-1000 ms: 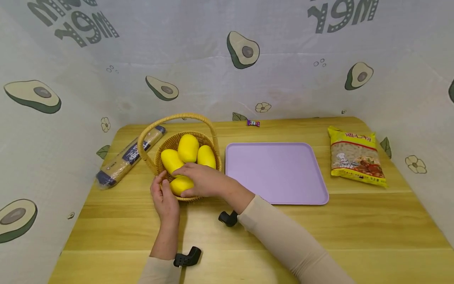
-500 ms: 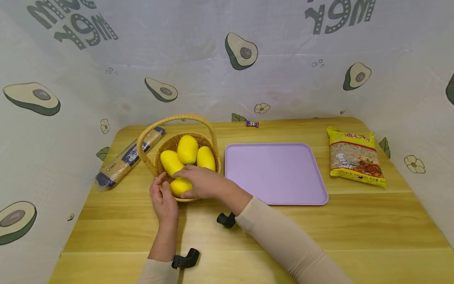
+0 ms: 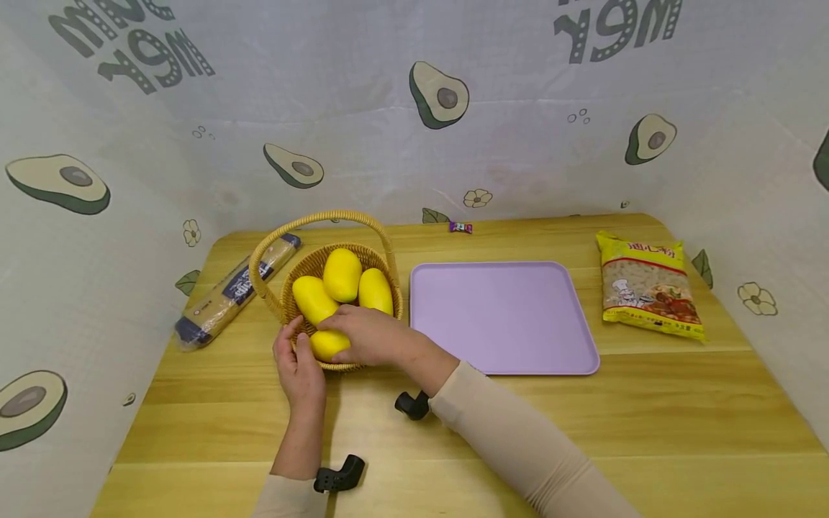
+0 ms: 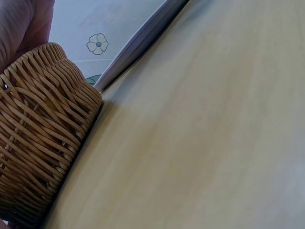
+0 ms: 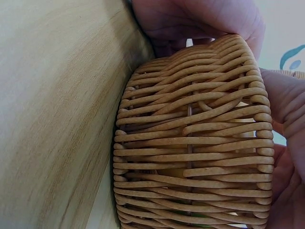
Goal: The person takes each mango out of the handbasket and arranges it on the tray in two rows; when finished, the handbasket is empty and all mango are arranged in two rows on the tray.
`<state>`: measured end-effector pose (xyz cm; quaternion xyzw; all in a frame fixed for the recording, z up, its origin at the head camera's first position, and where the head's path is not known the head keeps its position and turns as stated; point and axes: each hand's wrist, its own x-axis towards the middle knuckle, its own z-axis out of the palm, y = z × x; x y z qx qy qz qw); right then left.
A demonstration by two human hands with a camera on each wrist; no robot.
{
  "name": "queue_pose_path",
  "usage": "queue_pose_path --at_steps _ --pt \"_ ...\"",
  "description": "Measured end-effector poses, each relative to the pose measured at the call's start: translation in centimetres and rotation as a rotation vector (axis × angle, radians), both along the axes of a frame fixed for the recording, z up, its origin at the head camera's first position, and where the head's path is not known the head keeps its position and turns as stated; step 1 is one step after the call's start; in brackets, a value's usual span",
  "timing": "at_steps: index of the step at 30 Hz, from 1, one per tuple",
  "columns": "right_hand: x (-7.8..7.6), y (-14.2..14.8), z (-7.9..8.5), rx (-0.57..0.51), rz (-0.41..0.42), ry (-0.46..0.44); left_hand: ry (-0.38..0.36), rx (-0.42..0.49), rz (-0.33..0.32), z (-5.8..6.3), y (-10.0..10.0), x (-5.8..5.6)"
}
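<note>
A round wicker basket (image 3: 396, 306) with a tall arched handle (image 3: 337, 215) stands left of centre, holding several yellow mangoes. My left hand (image 3: 301, 370) grips the basket's front left side, with its thumb and fingers at the rim. From the right, my right hand (image 3: 372, 334) reaches over the rim, fingers and thumb round the front mango (image 3: 328, 345), which lies low in the basket. Behind it are a left mango (image 3: 314, 298), a back mango (image 3: 342, 274) and a right mango (image 3: 376, 289). In the right wrist view the woven wall (image 5: 195, 143) hides most of the mangoes.
A lilac tray (image 3: 501, 316) lies right of the basket. Far right is a yellow bag of pasta (image 3: 650, 286). Behind the basket on the left lies a long clear-and-blue packet (image 3: 236, 291). A small purple wrapped candy (image 3: 460, 227) sits at the table's back edge.
Both hands hold nearly the same places on the basket and the front mango. The whole head view has shifted by a small amount.
</note>
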<state>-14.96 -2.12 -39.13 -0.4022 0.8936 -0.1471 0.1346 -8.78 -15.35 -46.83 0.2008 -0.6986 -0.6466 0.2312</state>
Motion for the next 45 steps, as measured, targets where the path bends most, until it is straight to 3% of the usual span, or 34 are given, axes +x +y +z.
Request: queue_pose_path --at_steps 12,20,28,37,41,45 --pt "0.0 0.2 0.0 -0.007 0.012 0.015 0.009 -0.01 0.001 0.0 0.0 0.0" --pt "0.8 1.9 2.9 -0.069 -0.034 0.01 0.014 -0.034 -0.015 -0.1 0.0 0.0" --pt "2.0 5.7 5.0 -0.179 -0.086 0.001 0.025 -0.022 -0.014 -0.3 0.0 -0.1" --pt "4.2 11.7 5.4 -0.233 -0.071 -0.078 0.02 0.004 -0.005 -0.2 0.1 -0.1" --pt "3.9 14.3 5.3 -0.267 -0.119 -0.165 0.008 0.004 -0.016 -0.1 0.0 -0.2" --pt "2.4 16.0 4.4 -0.349 -0.235 -0.228 0.005 0.004 -0.021 -0.1 -0.1 -0.1"
